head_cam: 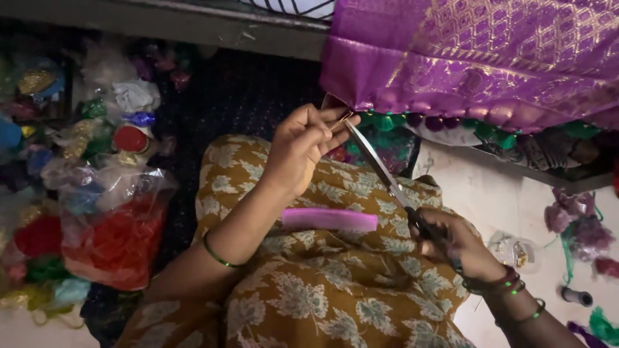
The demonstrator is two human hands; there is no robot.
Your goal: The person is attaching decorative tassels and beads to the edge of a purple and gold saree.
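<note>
purple silk cloth [490,51], gold lattice weave, green and violet tassel edge; mustard floral-print garment [309,283], pale leaves; flat pink plastic comb [329,220].

A pink comb [329,220] lies across the lap in the middle of the frame, on mustard cloth with a pale leaf print [309,283]. At the left, clear plastic bags [106,212] hold red, green and gold stuff, with a round red lid [131,139] just above them among more small packets. A dark mat [238,96] covers the floor at upper centre. At the lower right, on the pale floor [503,200], sit a small clear packet [514,250], a thread spool [576,296] and tufts of purple and green thread [577,222].
</note>
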